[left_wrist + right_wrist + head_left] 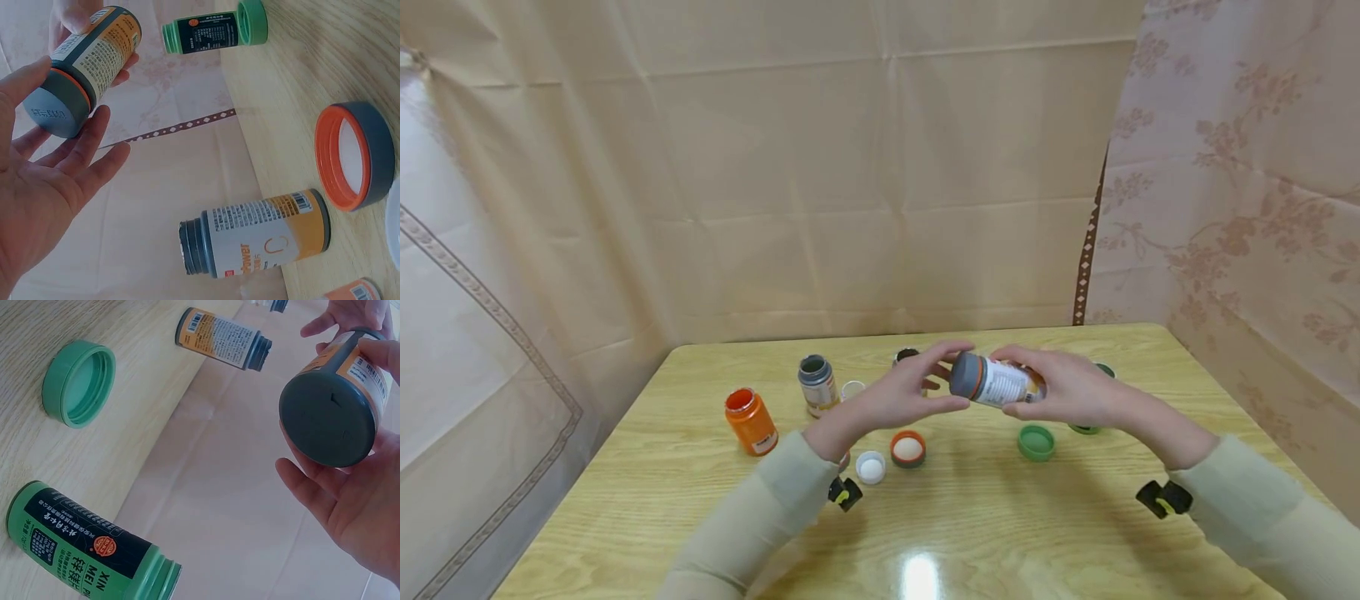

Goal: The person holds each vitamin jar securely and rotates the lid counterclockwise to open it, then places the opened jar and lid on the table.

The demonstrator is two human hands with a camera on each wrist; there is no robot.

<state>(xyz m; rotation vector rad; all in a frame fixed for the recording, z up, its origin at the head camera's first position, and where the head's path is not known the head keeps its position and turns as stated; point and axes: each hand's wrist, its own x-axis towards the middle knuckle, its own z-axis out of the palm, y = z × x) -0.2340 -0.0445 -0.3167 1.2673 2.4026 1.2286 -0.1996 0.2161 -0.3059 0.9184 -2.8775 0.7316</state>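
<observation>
My right hand (1075, 390) grips a white and orange supplement bottle (1006, 383) by its body, tilted nearly on its side above the table. Its dark grey cap (57, 103), with an orange ring below it, is on the bottle and faces left. Around this cap my left hand (901, 393) is spread, thumb low and fingers above and behind, fingertips right at the cap's edge. The right wrist view shows the bottle's dark base (328, 419) with the right thumb and fingers wrapped about its sides.
An uncapped orange bottle (751, 423) and a grey-necked bottle (818, 385) stand left. Loose caps lie in front: white (871, 468), grey-and-orange (908, 448), green (1036, 443). Another open bottle (269, 234) stands behind my left hand, and a green bottle (87, 544) behind my right.
</observation>
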